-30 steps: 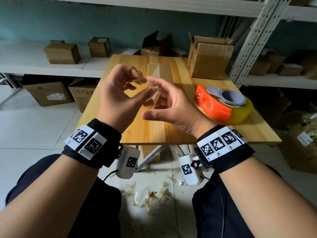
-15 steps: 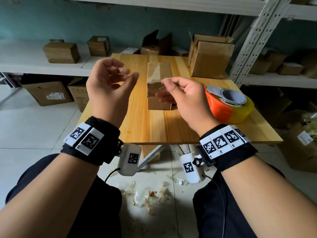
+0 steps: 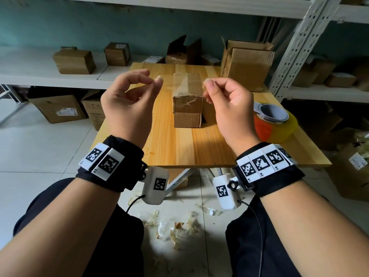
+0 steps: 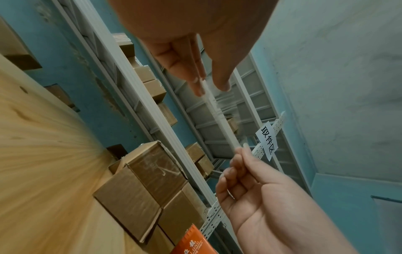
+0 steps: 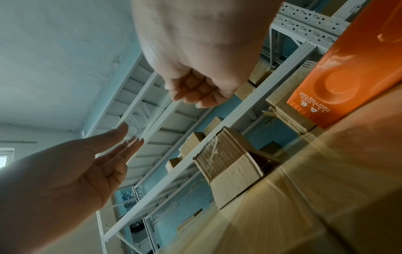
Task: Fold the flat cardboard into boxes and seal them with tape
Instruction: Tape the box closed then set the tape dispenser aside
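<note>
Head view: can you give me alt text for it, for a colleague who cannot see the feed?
Two raised hands stretch a clear tape strip between them, the left hand and right hand each pinching one end, above a small cardboard box on a wooden table. An orange tape dispenser sits on the table to the right.

"取件区" is printed on a white sign (image 4: 267, 143) fixed to the rack post beyond the fingers. "YA LONG" and "Cutter Using Grasps" are read on the orange dispenser (image 5: 346, 72); parcel labels are too small.
</note>
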`<state>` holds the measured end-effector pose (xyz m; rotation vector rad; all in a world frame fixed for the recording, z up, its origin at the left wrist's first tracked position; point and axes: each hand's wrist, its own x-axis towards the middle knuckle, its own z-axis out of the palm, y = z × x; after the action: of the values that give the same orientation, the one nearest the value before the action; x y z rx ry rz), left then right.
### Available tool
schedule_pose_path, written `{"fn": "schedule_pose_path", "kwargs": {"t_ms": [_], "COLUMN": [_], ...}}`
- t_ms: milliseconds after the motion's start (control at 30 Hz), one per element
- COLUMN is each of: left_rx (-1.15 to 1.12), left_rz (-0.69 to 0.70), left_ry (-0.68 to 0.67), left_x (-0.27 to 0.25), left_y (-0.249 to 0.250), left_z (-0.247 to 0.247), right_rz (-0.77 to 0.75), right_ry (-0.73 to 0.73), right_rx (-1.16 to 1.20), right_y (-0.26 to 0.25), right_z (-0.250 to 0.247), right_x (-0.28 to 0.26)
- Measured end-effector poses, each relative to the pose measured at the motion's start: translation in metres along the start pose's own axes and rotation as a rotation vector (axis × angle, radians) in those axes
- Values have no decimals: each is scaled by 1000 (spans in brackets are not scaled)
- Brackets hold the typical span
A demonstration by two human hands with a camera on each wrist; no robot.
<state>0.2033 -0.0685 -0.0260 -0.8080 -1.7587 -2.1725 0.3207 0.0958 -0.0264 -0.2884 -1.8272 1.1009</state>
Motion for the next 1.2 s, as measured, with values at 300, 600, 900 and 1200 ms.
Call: {"fn": "schedule_pose_path", "kwargs": {"t_ms": [300, 600, 900, 1200], "left_rx": [-141, -138, -111, -98], "left_rz": [-244, -417, -418, -471], "left_ry": [-96, -143, -198, -215], "left_x": [4, 17, 30, 34], "left_y": [0, -18, -31, -37], "left_z": [6, 16, 23, 31], "right_rz": [74, 207, 275, 286], "right_ry": [92, 65, -6, 10], "right_rx": [-47, 2, 33, 65], "right_y": [6, 15, 21, 28], "right_z": [-5, -9, -12, -11], "right_x": [7, 14, 16, 23]}}
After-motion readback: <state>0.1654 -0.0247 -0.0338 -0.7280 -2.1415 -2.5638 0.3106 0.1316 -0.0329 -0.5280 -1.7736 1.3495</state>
